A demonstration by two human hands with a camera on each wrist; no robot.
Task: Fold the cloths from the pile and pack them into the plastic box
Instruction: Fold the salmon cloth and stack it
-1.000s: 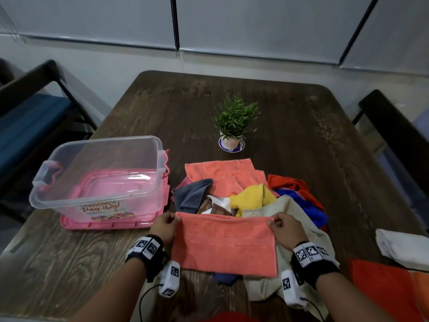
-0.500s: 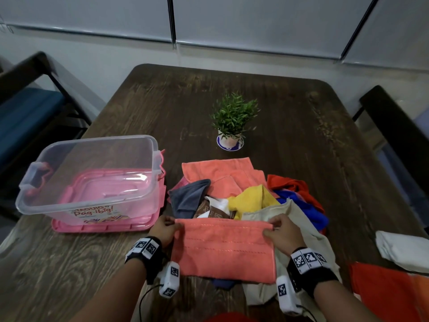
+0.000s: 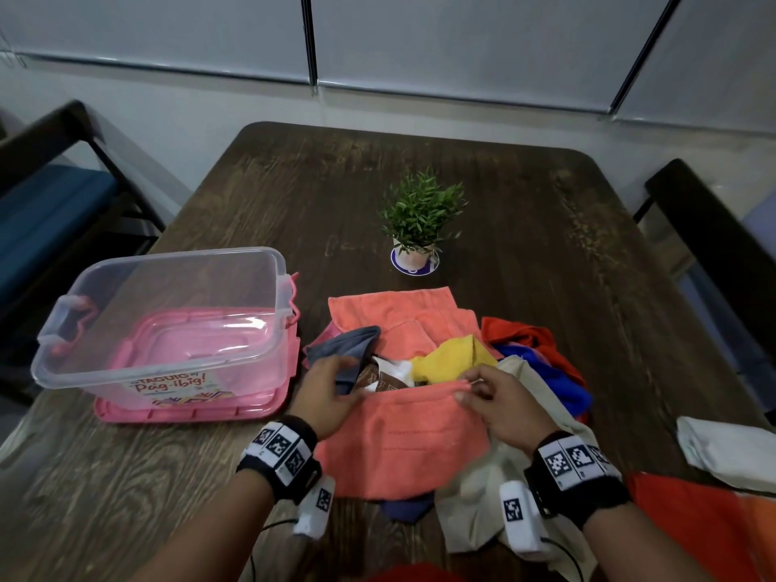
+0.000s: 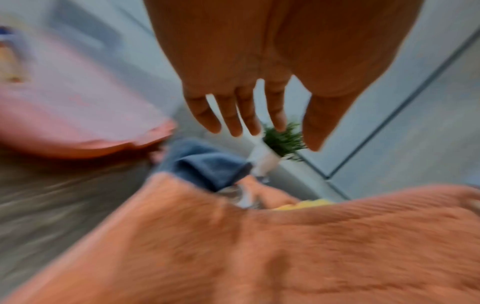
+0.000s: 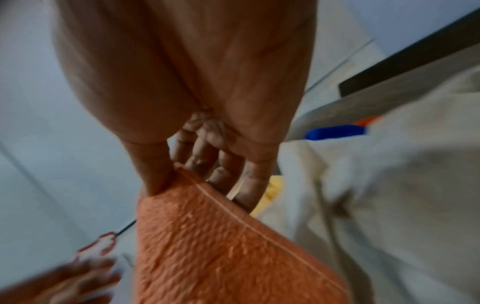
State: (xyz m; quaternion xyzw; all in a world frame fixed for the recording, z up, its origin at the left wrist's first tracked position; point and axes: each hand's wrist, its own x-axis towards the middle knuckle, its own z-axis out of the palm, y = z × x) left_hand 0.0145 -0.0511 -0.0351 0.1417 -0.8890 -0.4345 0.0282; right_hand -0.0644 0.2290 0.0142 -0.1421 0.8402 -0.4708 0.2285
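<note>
Standing empty at left frame: plastic box [image 3: 159, 312], nothing packed. Hovering left hand [image 3: 325, 390], fingers straight, holding nothing. Lying centre on the worktop [image 3: 546, 254]: orange cloth [image 3: 403, 447], half-folded. Pinching its top edge: right hand [image 3: 502, 407]. Waiting behind: pile [image 3: 453, 350], unfolded.

Both forearms were bare. The left hand [image 3: 325, 394] and right hand [image 3: 502, 407] wore no gloves. Each wrist carried a black band [image 3: 279, 453] faced with white square tiles printed in black block patterns. A small white box [image 3: 518, 516] bearing one such tile hung below each band, trailing a thin black cable [image 3: 564, 554].
</note>
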